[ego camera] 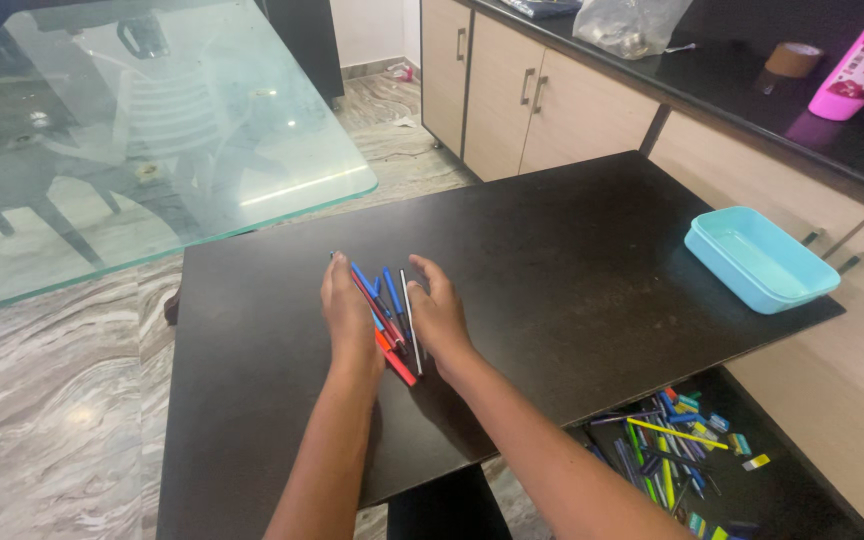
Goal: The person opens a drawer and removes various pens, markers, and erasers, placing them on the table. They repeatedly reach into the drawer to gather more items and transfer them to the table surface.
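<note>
A small bunch of pens (390, 310), blue, red and one white, lies on the dark table (572, 270) between my two hands. My left hand (347, 310) stands on its edge against the left side of the bunch, fingers straight and together. My right hand (439, 312) presses in the same way on the right side, next to the white pen. Neither hand grips a pen; both palms face the bunch and squeeze it from the sides.
A light blue plastic tray (760, 258) sits at the table's right edge. Several more pens (672, 445) lie scattered on a lower dark surface at the bottom right. A glass table (152, 130) stands at the back left, cabinets and a black counter with a pink bottle (862, 62) at the right.
</note>
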